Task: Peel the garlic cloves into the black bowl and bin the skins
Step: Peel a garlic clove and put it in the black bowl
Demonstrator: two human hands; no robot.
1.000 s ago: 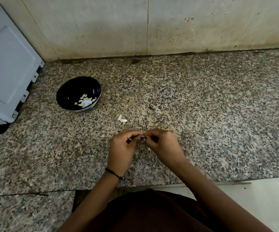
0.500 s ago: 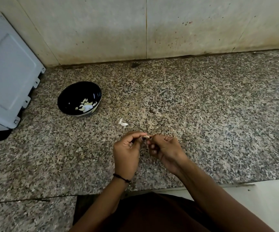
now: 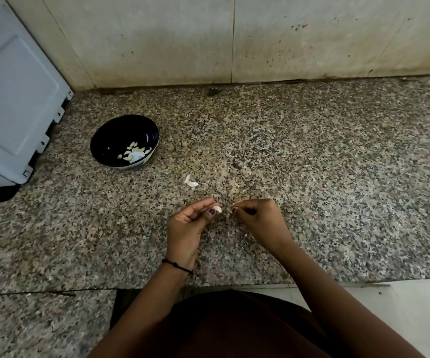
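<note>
Garlic clove (image 3: 217, 209) mid-peel.
Left hand (image 3: 186, 228) fingers pinch it by one end, exposing the skin; right hand (image 3: 259, 220) fingers pinch an apparent skin fragment (image 3: 232, 209). Black bowl (image 3: 114, 135) stands beyond the fingers, leftward.

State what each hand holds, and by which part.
Left hand pinches a garlic clove by one end. Right hand: fingers curled; contents cannot be told.

bowl (image 3: 121, 140) on counter (image 3: 312, 164), left behind hands, skin (image 3: 190, 181) between
</note>
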